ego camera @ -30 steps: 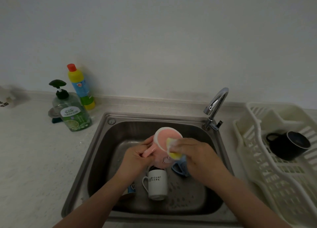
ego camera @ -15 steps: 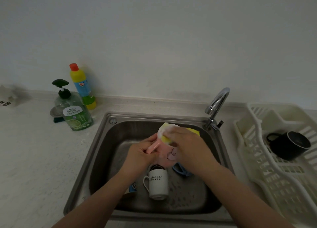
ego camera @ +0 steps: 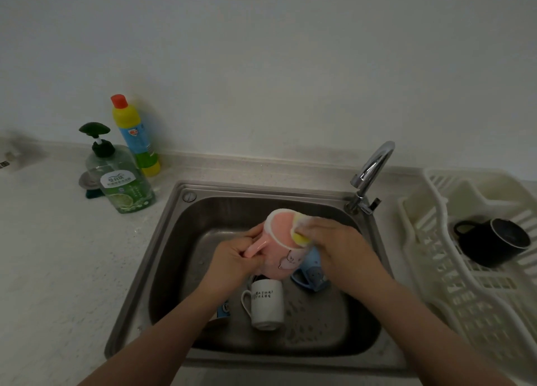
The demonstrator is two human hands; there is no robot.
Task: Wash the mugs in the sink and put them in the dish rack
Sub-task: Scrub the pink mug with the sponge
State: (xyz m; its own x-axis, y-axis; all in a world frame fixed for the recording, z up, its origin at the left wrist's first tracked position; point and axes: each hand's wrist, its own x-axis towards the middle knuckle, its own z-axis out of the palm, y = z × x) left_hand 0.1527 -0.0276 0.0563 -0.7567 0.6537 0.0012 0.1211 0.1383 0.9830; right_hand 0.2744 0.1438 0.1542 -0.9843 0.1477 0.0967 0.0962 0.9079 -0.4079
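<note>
Over the steel sink (ego camera: 162, 257) my left hand (ego camera: 235, 257) grips the handle of a pink mug (ego camera: 280, 240), which is held upside down with its base tilted up. My right hand (ego camera: 340, 246) holds a yellow sponge (ego camera: 300, 234) pressed against the right edge of that base. On the sink floor a white mug (ego camera: 266, 302) with dark lettering stands upside down. A blue mug (ego camera: 309, 272) lies behind it, partly hidden by the pink mug and my right wrist. A black mug (ego camera: 494, 241) lies on its side in the white dish rack (ego camera: 465, 298) at the right.
The chrome tap (ego camera: 370, 172) stands at the sink's back right corner, with no water seen running. A green soap pump bottle (ego camera: 119, 176) and a yellow bottle with a red cap (ego camera: 135, 137) stand on the counter at the left. Something blue (ego camera: 223, 310) shows under my left forearm.
The sponge went from the lower right of the mug's base up over its top and now sits at the right edge. The pink mug stayed over the sink in my left hand.
</note>
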